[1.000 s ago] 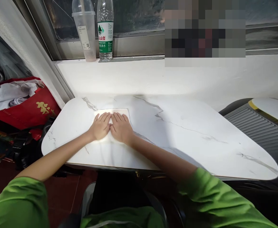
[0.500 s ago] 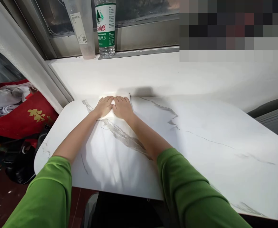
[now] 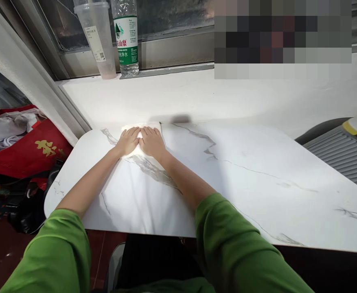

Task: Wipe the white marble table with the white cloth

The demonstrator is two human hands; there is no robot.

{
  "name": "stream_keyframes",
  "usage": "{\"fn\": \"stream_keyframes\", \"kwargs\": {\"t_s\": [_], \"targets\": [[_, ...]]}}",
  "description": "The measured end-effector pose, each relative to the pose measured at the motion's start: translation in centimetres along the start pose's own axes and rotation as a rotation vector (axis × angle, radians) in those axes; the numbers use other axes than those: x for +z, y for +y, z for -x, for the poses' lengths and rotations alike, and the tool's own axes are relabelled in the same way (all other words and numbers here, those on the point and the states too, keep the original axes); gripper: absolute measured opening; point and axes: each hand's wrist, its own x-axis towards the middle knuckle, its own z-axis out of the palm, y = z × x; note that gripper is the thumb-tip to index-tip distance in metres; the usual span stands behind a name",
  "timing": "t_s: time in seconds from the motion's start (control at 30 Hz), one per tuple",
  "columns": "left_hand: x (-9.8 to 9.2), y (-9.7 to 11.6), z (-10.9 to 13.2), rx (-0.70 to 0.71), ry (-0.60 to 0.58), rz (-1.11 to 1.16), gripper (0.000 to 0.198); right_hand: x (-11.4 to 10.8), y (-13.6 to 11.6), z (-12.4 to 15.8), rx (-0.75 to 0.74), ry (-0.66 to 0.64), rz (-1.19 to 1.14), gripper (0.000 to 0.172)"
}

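Both of my hands press flat on a white cloth (image 3: 138, 152) near the back edge of a white marbled table (image 3: 172, 207). My left hand (image 3: 128, 141) lies on the cloth's left half, its fingers stretched toward the wall. Close beside it, my right hand (image 3: 151, 141) rests palm down on the right half, the thumbs nearly touching. The cloth shows beyond the fingertips and a little below the palms; the part under the hands is hidden.
On the windowsill stand a clear plastic cup (image 3: 97, 44) with a label and a water bottle (image 3: 127, 40). A red bag (image 3: 44, 146) holding white fabric is left of the table. A grey ribbed object (image 3: 340, 150) lies at the right, and a white wall (image 3: 172, 97) borders the back.
Both hands have drawn slightly back toward me on the table, so more of the cloth shows beyond the fingertips. The view has shifted, bringing more of the right side into sight.
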Motion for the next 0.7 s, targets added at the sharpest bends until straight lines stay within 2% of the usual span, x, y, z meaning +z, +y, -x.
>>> {"fn": "stream_keyframes", "kwargs": {"t_s": [0.27, 0.5, 0.6, 0.7], "targets": [[-0.6, 2.0, 10.4, 0.027, -0.024, 0.016, 0.058, -2.7, -5.8, 8.4, -0.027, -0.028, -0.006, 0.055], [-1.3, 2.0, 19.9, -0.003, -0.005, 0.015, 0.058, -4.2, -11.8, 14.0, -0.104, -0.100, -0.064, 0.058], [-1.7, 1.8, 22.6, -0.025, 0.005, 0.017, 0.057, -4.9, -13.7, 15.1, -0.159, -0.146, -0.083, 0.060], [-2.0, 1.4, 23.7, -0.039, -0.008, 0.022, 0.058, -5.2, -14.5, 15.3, -0.182, -0.174, -0.091, 0.061]]}}
